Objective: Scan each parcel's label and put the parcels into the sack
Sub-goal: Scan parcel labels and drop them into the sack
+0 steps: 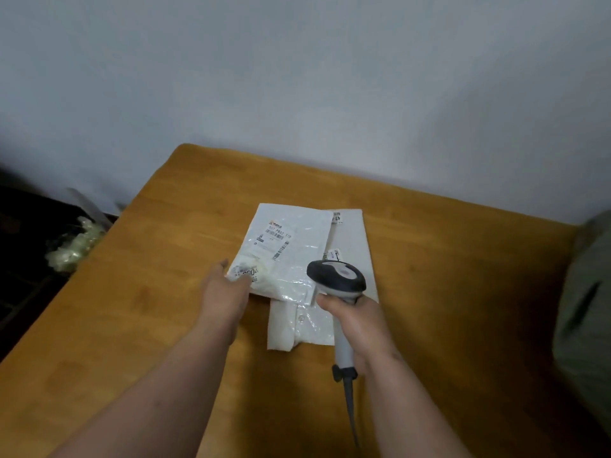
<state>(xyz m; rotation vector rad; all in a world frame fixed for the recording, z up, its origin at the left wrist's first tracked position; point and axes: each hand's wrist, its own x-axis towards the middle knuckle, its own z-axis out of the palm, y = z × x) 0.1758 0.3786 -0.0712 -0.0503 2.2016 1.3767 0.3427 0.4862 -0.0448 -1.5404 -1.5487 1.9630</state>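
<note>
Left hand [228,285] pinched near corner of top parcel [287,249], label [277,233] facing up, lying on second parcel [344,279] mid-table [165,292]. Right hand [358,328] gripped scanner [337,279] over them. Grey sack [585,309] at far right edge.

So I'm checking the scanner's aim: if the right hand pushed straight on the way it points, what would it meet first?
Probably the top parcel: the right hand points the scanner up-table over its near right corner. Height above it is unclear.
</note>
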